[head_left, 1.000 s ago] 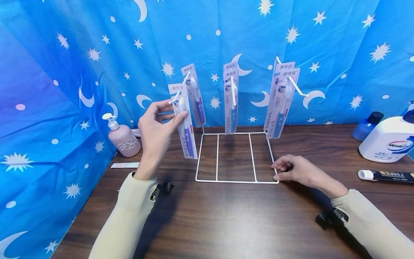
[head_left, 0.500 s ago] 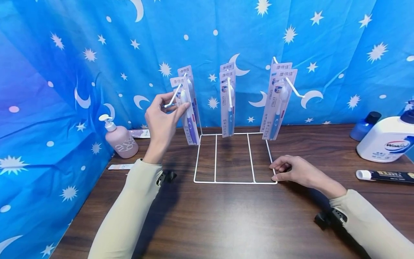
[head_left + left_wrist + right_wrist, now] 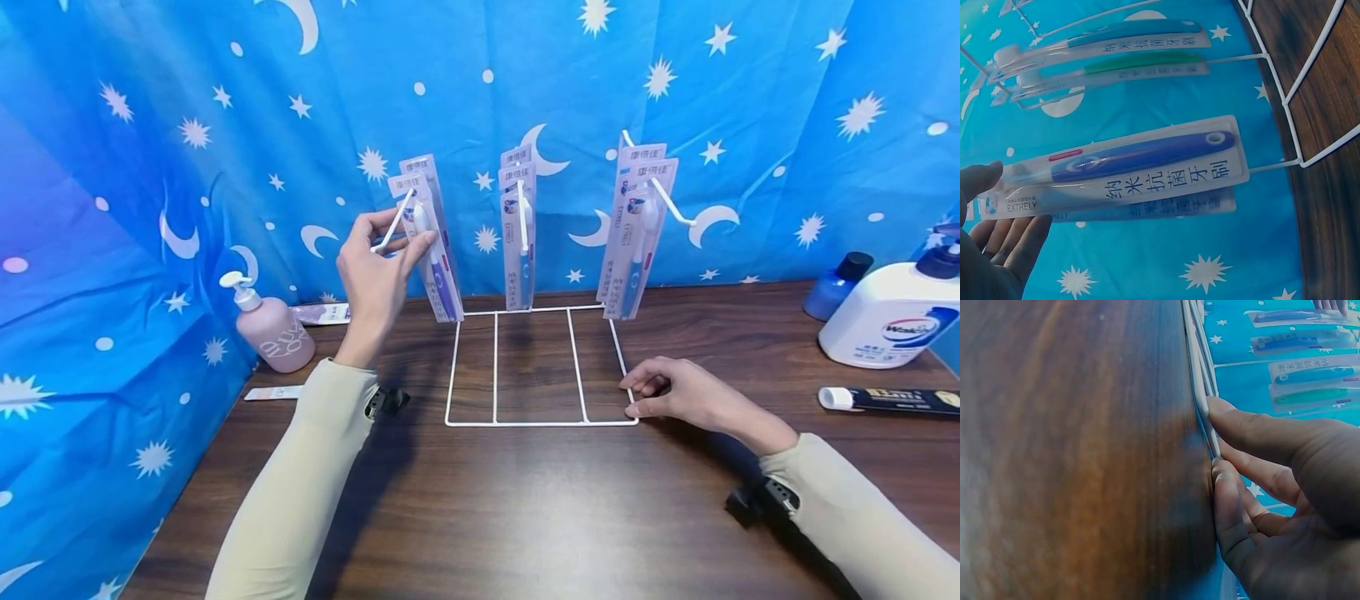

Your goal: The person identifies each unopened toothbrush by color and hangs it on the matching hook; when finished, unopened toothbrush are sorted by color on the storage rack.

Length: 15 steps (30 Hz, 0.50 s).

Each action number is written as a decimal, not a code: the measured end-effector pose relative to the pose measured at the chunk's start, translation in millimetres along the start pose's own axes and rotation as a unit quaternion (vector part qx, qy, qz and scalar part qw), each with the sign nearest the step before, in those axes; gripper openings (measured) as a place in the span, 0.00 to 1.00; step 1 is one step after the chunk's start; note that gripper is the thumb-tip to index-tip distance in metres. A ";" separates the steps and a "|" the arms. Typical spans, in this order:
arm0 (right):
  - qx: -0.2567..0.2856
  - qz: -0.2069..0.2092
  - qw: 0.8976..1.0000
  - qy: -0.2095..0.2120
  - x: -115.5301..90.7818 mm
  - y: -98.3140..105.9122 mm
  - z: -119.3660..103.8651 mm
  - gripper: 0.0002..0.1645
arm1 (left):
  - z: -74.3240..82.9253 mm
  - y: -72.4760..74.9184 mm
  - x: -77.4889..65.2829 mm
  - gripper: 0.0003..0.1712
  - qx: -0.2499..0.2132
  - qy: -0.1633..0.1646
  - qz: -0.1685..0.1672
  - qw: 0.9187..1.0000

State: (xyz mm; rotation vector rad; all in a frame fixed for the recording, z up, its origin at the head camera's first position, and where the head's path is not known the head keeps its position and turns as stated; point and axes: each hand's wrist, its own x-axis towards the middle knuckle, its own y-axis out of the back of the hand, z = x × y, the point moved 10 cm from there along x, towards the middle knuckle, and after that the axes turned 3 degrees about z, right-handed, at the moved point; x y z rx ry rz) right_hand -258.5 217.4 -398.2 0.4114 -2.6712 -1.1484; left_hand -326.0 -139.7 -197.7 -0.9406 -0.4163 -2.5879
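My left hand [image 3: 378, 271] pinches the upper part of a packaged purple toothbrush [image 3: 442, 283], thumb on its front and fingers behind. The pack is on the left hook of a white wire display rack [image 3: 542, 424], whose hook tip sticks out in front of it. Close behind hangs another packaged toothbrush [image 3: 1179, 209], mostly covered. My right hand [image 3: 682, 396] pinches the base wire at the rack's front right corner; in the right wrist view the thumb and fingers meet at that white wire [image 3: 1200, 381]. Packaged toothbrushes also hang on the middle hook [image 3: 523, 217] and the right hook [image 3: 671, 202].
A pink pump bottle [image 3: 276, 333] and two flat packs, one pale [image 3: 273, 392] and one purple-white [image 3: 322, 314], are at the left. At the right are a blue bottle [image 3: 828, 292], a white lotion bottle [image 3: 885, 325] and a black tube [image 3: 903, 400]. A starry blue cloth [image 3: 480, 83] backs the table.
My left hand has pushed the purple toothbrush pack back along the left hook, close to the one behind, leaving more hook tip in front. The right hand has stayed at the rack's corner.
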 end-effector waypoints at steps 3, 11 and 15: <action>0.004 -0.011 1.000 0.000 0.3 -0.1 -0.4 0.22 | -0.6 -0.5 -0.1 0.29 0.005 -0.009 0.000 1.000; 0.010 -0.066 0.997 -0.026 -9.4 12.7 0.1 0.26 | -1.7 0.1 -4.2 0.31 0.003 -0.054 -0.030 0.998; -0.021 -0.089 0.994 -0.052 -18.2 31.2 5.7 0.33 | -11.8 11.0 -7.8 0.32 0.040 -0.061 -0.053 0.996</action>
